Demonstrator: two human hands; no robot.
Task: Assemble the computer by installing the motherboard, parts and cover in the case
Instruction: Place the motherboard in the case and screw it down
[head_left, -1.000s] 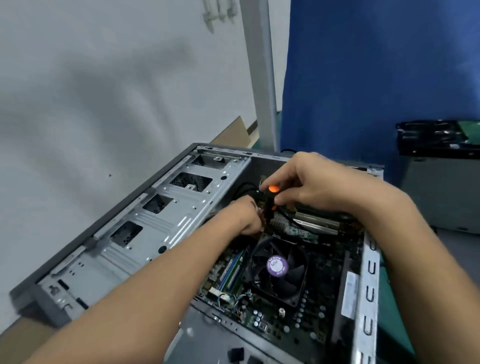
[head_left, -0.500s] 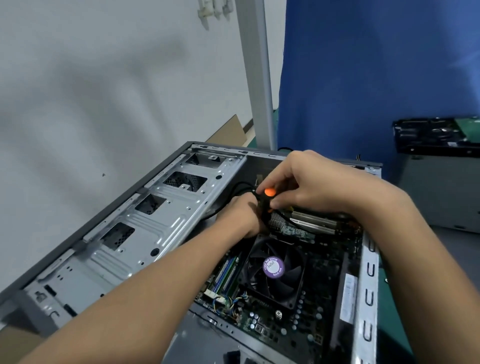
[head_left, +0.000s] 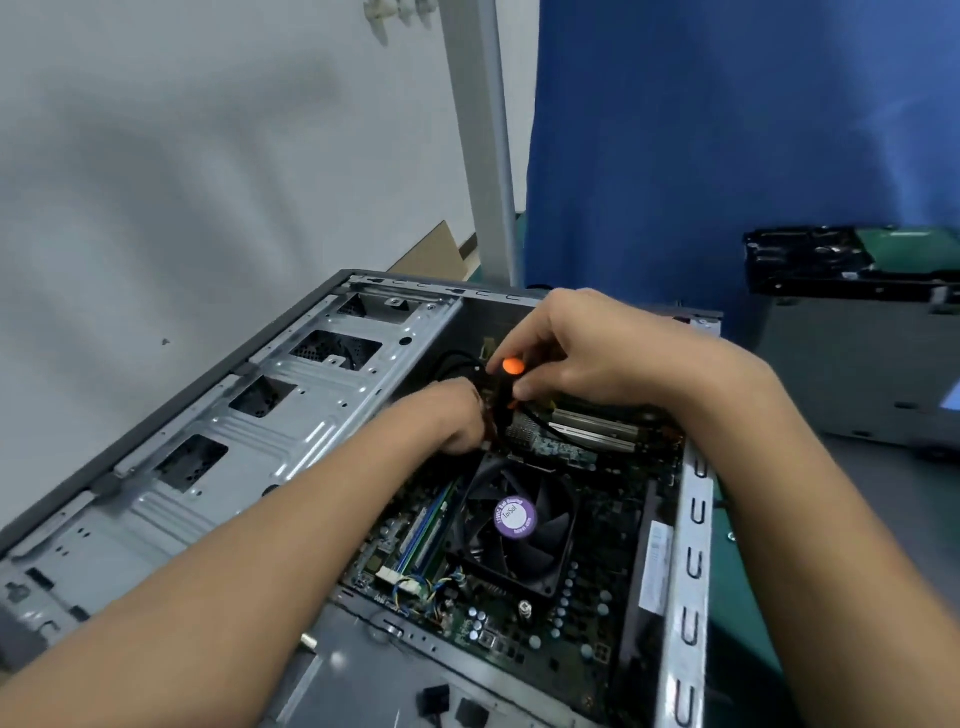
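The grey computer case (head_left: 291, 441) lies open on its side, and the green motherboard (head_left: 524, 618) sits inside it. A black cooler fan (head_left: 519, 530) with a purple label is mounted on the board. Beyond the fan an expansion card (head_left: 587, 434) stands in its slot. My right hand (head_left: 587, 353) grips a black screwdriver (head_left: 506, 384) with an orange cap, held upright above the far part of the board. My left hand (head_left: 452, 415) reaches in beside the shaft with its fingers curled down; the tip and what the fingers hold are hidden.
A silver drive cage (head_left: 249, 447) fills the left half of the case. A second case (head_left: 857, 374) with a black tray (head_left: 831, 260) on top stands at the right. A blue curtain (head_left: 727, 130), a white post (head_left: 483, 156) and a grey wall lie behind.
Both hands stay at the same spot over the far part of the board. The orange cap shifts slightly between my right fingers. The view drifts a little to the right.
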